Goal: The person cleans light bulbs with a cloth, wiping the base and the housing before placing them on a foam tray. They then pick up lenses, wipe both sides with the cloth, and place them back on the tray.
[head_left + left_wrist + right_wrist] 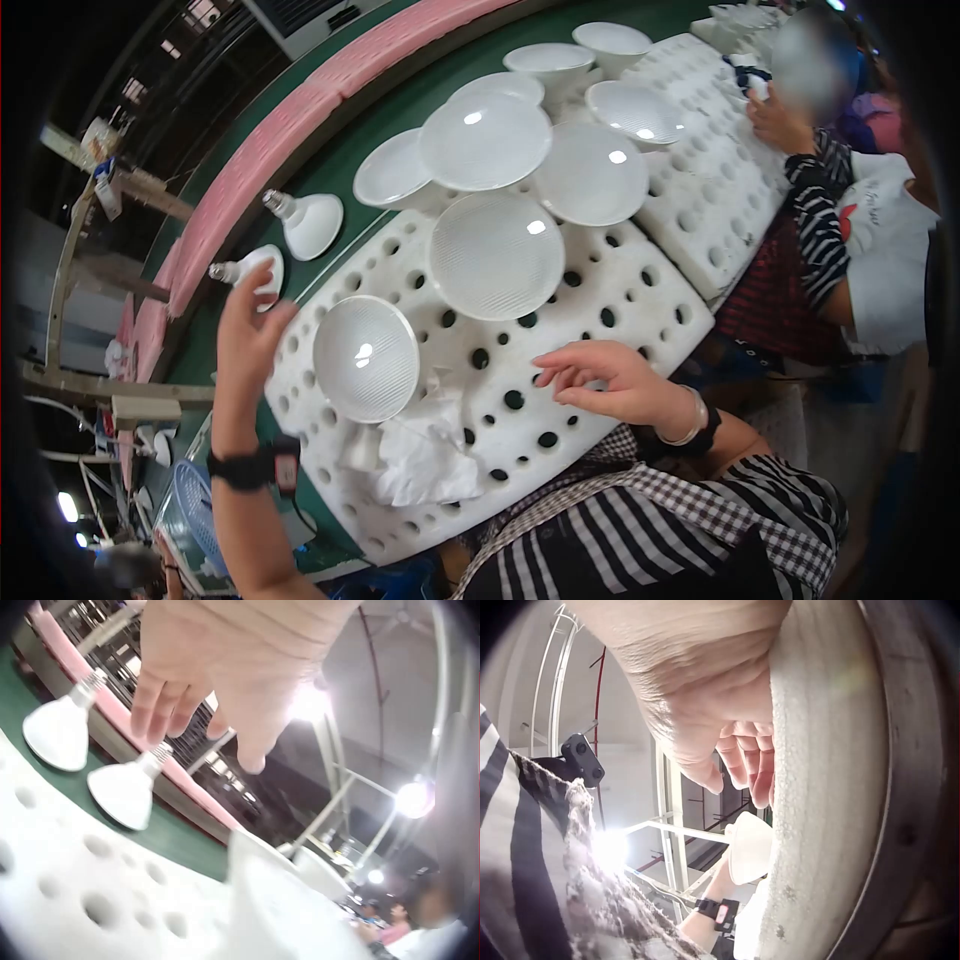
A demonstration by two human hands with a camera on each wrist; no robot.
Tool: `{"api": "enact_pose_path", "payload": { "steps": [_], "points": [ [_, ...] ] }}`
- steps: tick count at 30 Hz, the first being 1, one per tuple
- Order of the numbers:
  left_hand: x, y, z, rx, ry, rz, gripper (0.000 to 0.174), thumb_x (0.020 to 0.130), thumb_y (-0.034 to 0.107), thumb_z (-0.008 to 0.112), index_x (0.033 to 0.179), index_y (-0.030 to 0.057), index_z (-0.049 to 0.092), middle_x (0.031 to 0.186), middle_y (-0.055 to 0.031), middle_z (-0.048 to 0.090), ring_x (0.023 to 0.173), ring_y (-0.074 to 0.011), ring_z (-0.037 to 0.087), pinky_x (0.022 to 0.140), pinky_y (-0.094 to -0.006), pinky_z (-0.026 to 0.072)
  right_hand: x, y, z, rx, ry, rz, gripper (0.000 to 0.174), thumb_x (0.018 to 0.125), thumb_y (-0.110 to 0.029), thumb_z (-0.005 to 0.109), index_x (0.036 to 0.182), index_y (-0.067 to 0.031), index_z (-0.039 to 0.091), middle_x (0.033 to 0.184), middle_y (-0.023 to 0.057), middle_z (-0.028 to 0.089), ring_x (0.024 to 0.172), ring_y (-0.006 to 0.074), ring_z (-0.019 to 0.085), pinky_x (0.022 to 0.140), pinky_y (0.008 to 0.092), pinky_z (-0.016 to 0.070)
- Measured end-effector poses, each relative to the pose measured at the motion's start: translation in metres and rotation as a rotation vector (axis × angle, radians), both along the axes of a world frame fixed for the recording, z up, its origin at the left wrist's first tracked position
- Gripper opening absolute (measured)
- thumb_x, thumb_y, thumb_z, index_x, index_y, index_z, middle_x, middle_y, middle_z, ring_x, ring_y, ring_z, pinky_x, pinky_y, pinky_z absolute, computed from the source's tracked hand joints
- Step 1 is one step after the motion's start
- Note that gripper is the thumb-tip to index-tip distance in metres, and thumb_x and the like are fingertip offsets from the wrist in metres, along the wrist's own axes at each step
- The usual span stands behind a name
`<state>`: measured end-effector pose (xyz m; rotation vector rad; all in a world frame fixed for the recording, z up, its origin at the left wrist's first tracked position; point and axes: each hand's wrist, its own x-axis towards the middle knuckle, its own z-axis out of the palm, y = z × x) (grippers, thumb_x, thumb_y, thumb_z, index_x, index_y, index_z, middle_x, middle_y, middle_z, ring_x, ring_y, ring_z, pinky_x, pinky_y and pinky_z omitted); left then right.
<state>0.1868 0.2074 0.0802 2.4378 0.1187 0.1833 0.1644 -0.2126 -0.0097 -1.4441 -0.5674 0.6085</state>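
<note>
My left hand (250,325) reaches over the green belt (345,235) with its fingers loosely spread. Its fingertips overlap a white reflector bulb (268,268) in the head view. In the left wrist view, that bulb (124,791) lies beneath the hand (217,675), its screw base just below the fingers. A second reflector bulb (312,226) lies beside it on the belt. Holding nothing, my right hand (615,385) hovers over the near side of a white foam board (600,345), fingers slightly bent. One bulb (367,358) stands face up in the board between both hands.
Several more face-up bulbs (497,255) crowd the board's far side. A crumpled white cloth (425,460) lies at the near left. Another foam board (700,170) adjoins on the right, where another person's hand (782,122) works. A pink rail (300,115) borders the belt.
</note>
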Motion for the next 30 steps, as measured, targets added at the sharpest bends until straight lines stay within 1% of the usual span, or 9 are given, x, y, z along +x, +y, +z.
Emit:
{"api": "enact_pose_path", "payload": {
  "steps": [2,4,13,17,22,23,25,27,30],
  "points": [
    [-0.024,-0.064,0.021,0.16,0.079,-0.239,0.093,0.063,0.038,0.085,0.141,0.0077,0.044,0.139,-0.0208,0.047,0.127,-0.037,0.048,0.104,-0.0425,0.0408,-0.001,0.001,0.0,0.005,-0.006,-0.003,0.041,0.09,-0.007,0.062,0.13,-0.0059,0.057,0.105,0.0066,0.066,0.086,0.0094,0.061,0.076,0.0236,0.0508],
    [-0.041,-0.108,0.031,0.352,0.112,-0.34,0.097,0.06,0.042,0.086,0.14,0.0062,0.045,0.146,-0.0277,0.034,0.132,-0.0448,0.038,0.11,-0.0459,0.0335,-0.002,0.0,0.003,-0.035,-0.02,-0.047,0.04,0.09,-0.008,0.062,0.13,-0.0058,0.057,0.104,0.0065,0.066,0.085,0.0093,0.061,0.076,0.0233,0.0507],
    [-0.051,-0.128,-0.002,0.515,-0.117,-0.221,0.076,0.062,0.022,0.075,0.132,0.0052,0.051,0.146,-0.0254,0.034,0.133,-0.0426,0.035,0.108,-0.0497,0.0322,-0.013,0.001,-0.002,-0.043,-0.145,-0.084,0.038,0.091,-0.017,0.061,0.127,-0.0046,0.059,0.099,0.0045,0.065,0.081,0.0104,0.06,0.077,0.0248,0.0497],
    [-0.072,-0.111,0.034,0.218,-0.343,-0.103,0.079,0.062,0.02,0.07,0.136,0.0065,0.049,0.15,-0.0228,0.032,0.136,-0.0393,0.035,0.11,-0.0478,0.0302,-0.012,0.001,-0.01,0.013,-0.142,-0.063,0.039,0.091,-0.018,0.063,0.127,-0.0034,0.058,0.102,0.0041,0.064,0.083,0.0104,0.059,0.079,0.025,0.0494],
    [-0.156,-0.148,0.065,0.048,-0.325,-0.344,0.075,0.073,0.049,0.071,0.131,0.0038,0.055,0.145,-0.0264,0.038,0.133,-0.0402,0.039,0.109,-0.0501,0.0309,-0.043,0.026,0.019,0.323,-0.335,-0.116,0.059,0.078,-0.018,0.078,0.13,-0.0028,0.055,0.111,0.0073,0.063,0.091,0.0134,0.061,0.084,0.0273,0.0496],
    [-0.172,-0.172,0.071,-0.008,-0.29,-0.423,0.066,0.079,0.045,0.07,0.126,0.0004,0.059,0.142,-0.0267,0.044,0.13,-0.0403,0.044,0.107,-0.0502,0.033,-0.054,0.034,0.028,0.306,-0.374,0.03,0.058,0.074,-0.018,0.08,0.125,-0.0019,0.058,0.108,0.0088,0.065,0.089,0.0152,0.063,0.083,0.0292,0.0503],
    [-0.191,-0.186,0.054,-0.047,-0.149,-0.479,0.091,0.066,0.062,0.07,0.132,0.0017,0.054,0.148,-0.0283,0.033,0.135,-0.0398,0.038,0.109,-0.0519,0.0309,-0.066,0.046,0.033,0.289,-0.415,0.186,0.056,0.071,-0.018,0.082,0.12,-0.0011,0.061,0.105,0.0102,0.067,0.088,0.0171,0.064,0.082,0.0311,0.0509],
    [-0.199,-0.193,0.053,0.193,-0.272,-0.67,0.081,0.072,0.044,0.077,0.135,0.001,0.05,0.146,-0.0252,0.039,0.132,-0.0379,0.042,0.106,-0.0522,0.0354,-0.08,0.056,0.032,-0.094,-0.124,0.564,0.047,0.067,-0.02,0.083,0.107,-0.0008,0.067,0.093,0.0115,0.071,0.082,0.0209,0.066,0.08,0.0344,0.0518],
    [-0.202,-0.184,0.022,0.04,-0.272,-0.542,0.084,0.063,0.059,0.079,0.129,0.0106,0.059,0.147,-0.0286,0.035,0.133,-0.0462,0.037,0.108,-0.0522,0.0312,-0.079,0.058,-0.003,-0.045,-0.296,0.313,0.044,0.069,-0.027,0.081,0.105,-0.0053,0.069,0.097,0.0137,0.072,0.092,0.0227,0.069,0.082,0.0358,0.0522]
  ]
}}
